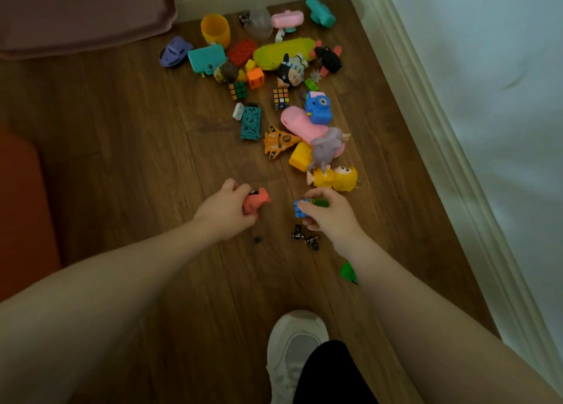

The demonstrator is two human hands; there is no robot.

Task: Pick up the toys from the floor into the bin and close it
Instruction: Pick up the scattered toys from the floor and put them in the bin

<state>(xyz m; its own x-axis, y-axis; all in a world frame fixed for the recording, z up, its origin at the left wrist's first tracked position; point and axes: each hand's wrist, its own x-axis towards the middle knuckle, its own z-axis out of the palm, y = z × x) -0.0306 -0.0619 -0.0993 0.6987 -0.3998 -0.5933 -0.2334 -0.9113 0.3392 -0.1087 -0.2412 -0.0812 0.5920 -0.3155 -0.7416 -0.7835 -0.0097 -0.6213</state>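
Several toys lie scattered on the wooden floor (pixel 146 160). My left hand (pixel 227 211) is closed around a small coral-pink toy animal (pixel 256 201) just above the floor. My right hand (pixel 329 213) grips a small blue puzzle cube (pixel 300 207), with a green piece (pixel 321 203) showing at its fingers. Just beyond my right hand lie a yellow doll (pixel 335 176), a lilac unicorn (pixel 327 147), an orange toy plane (pixel 278 141) and a pink case (pixel 301 125). No bin is in view.
Small black wheel parts (pixel 304 237) and a green scrap (pixel 348 272) lie near my right wrist. A white wall with skirting (pixel 426 123) runs along the right. A pink cushion (pixel 76 10) fills the top left, an orange object (pixel 21 208) the left edge. My white shoe (pixel 292 349) stands below.
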